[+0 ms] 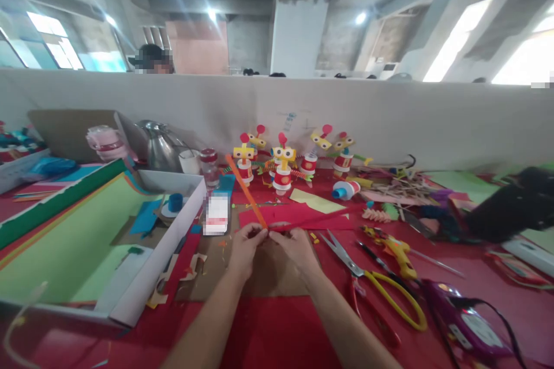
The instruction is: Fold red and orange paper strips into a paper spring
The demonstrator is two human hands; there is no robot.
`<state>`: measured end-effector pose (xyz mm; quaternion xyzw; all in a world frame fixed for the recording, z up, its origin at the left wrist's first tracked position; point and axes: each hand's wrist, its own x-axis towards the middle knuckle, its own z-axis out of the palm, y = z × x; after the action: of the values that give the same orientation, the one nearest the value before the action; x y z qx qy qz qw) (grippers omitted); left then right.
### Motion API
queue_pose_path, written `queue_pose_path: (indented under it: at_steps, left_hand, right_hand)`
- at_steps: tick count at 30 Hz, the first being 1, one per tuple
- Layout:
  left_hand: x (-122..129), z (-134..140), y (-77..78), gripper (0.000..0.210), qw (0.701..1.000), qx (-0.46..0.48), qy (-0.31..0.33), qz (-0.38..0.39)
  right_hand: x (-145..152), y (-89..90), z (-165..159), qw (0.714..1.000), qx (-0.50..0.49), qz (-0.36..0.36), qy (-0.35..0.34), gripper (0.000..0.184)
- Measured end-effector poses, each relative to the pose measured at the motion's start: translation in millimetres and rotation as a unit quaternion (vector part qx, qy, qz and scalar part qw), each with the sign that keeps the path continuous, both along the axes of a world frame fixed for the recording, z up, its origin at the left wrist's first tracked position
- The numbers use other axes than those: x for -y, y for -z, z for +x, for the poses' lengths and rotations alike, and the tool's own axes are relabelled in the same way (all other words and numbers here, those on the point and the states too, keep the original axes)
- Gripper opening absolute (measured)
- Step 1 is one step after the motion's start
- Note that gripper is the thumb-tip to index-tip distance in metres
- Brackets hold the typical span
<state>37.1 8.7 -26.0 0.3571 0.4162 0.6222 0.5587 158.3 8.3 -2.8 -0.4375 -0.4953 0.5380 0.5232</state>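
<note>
Head view: fingers of the left hand [247, 242] and right hand [298, 247] pinch one orange strip [246, 190], reaching toward eleven o'clock, and one red strip [322, 217], toward three; five figures [283, 176] stand at twelve, one pair of scissors [355, 268] at four.

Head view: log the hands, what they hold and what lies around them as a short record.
Left hand: fingers pinching an orange strip's lower end
Right hand: fingers on a red strip's near end
Strips: meeting at the fingers
Below: brown board
Right: scissors, glue gun
Left: white box
Beyond: standing paper figures
</note>
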Motion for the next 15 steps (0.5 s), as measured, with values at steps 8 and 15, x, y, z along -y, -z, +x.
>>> queue_pose_path:
  at_steps: [8, 15]
  left_hand:
    - [1, 7, 0.3, 0.02, 0.995, 0.07, -0.049, -0.047]
    - [2, 12, -5.0, 0.019, 0.988, 0.106, -0.037, -0.11]
  right_hand:
    - [4, 15.4, 1, 0.999, -0.022, 0.0, -0.024, 0.024]
    - [-8, 16.2, 5, 0.992, -0.09, -0.089, -0.022, 0.023]
